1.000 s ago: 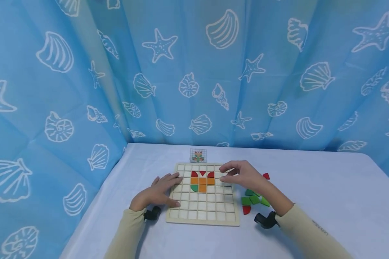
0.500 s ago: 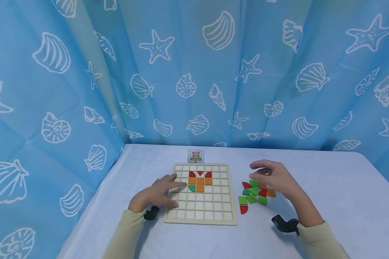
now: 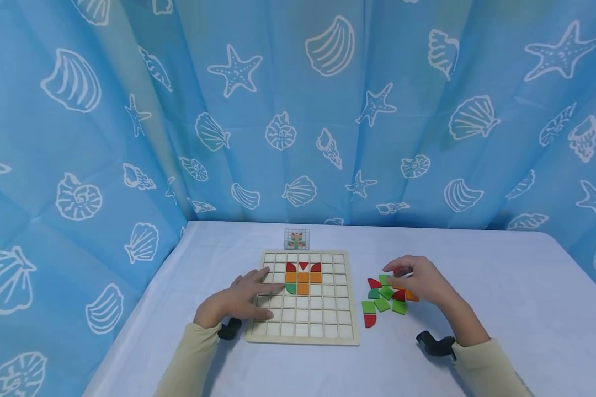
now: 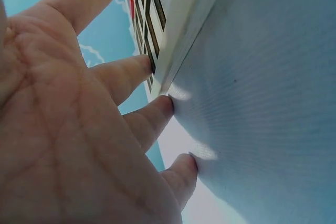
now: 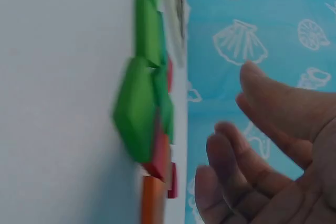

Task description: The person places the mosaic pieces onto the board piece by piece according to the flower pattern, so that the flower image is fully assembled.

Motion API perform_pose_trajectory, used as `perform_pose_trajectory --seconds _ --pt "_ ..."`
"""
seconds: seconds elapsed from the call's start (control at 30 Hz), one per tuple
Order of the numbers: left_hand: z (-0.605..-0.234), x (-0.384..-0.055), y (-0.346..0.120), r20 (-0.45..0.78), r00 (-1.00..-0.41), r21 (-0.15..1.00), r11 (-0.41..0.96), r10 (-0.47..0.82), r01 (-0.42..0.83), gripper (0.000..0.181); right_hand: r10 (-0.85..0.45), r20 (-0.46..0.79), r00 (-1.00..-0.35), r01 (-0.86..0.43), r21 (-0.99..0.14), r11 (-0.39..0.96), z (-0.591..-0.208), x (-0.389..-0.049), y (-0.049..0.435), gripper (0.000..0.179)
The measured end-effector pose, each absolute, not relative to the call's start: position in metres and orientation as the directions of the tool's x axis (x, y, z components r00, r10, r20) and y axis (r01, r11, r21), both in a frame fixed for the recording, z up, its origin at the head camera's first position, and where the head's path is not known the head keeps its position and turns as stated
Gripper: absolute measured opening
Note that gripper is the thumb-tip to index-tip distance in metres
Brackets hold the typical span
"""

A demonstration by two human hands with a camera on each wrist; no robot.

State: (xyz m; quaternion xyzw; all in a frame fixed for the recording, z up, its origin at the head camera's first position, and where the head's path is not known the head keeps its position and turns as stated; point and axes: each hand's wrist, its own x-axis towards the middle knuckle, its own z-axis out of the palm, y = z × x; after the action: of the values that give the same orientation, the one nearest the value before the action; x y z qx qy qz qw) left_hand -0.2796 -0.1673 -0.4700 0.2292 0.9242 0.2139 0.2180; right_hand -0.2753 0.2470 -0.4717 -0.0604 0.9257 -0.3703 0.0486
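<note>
My left hand [image 3: 237,298] rests on the left side of a pale wooden grid board [image 3: 315,315], its fingers spread. In the left wrist view some fingertips [image 4: 167,103] touch the cloth beside the board's edge. Red, orange and green tiles sit in the board's upper cells, among them a green quarter-round tile [image 3: 290,289] near my index finger. Over a loose group of tiles my right hand [image 3: 424,279] hovers, partly covering orange ones. The right wrist view shows its thumb and fingers loosely bent and apart, holding nothing, beside a green tile [image 5: 139,111].
A small card [image 3: 296,240] with a coloured grid pattern stands behind the board. Several green square tiles [image 3: 368,307] and a red quarter-round tile [image 3: 370,320] lie right of the board on the white cloth [image 3: 501,298]. A blue curtain [image 3: 407,121] hangs behind.
My right hand has moved right, from over the board to the loose tiles, and then lowered toward them. The left hand stays on the board. The head view has shifted slightly.
</note>
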Motion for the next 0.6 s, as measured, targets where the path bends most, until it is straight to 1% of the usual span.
perform_pose_trajectory --seconds 0.17,0.3,0.4,0.6 --pt "-0.472 -0.281 -0.168 -0.298 -0.809 0.491 0.808 0.507 0.326 0.068 -0.243 -0.044 -0.969 -0.143 -0.701 0.699 -0.48 -0.277 0.239 0.024" --pt "-0.473 -0.283 -0.169 -0.276 -0.818 0.508 0.799 0.505 0.322 0.082 -0.292 -0.049 -0.955 -0.178 -0.695 0.696 -0.484 -0.276 0.232 0.021" --pt "-0.475 -0.284 -0.171 -0.272 -0.818 0.516 0.795 0.506 0.319 0.089 -0.308 -0.072 -0.949 -0.183 -0.67 0.719 -0.485 -0.274 0.227 0.023" --pt "-0.478 -0.286 -0.171 -0.283 -0.823 0.502 0.807 0.493 0.311 0.092 -0.315 -0.08 -0.946 -0.206 -0.602 0.772 -0.484 -0.27 0.22 0.027"
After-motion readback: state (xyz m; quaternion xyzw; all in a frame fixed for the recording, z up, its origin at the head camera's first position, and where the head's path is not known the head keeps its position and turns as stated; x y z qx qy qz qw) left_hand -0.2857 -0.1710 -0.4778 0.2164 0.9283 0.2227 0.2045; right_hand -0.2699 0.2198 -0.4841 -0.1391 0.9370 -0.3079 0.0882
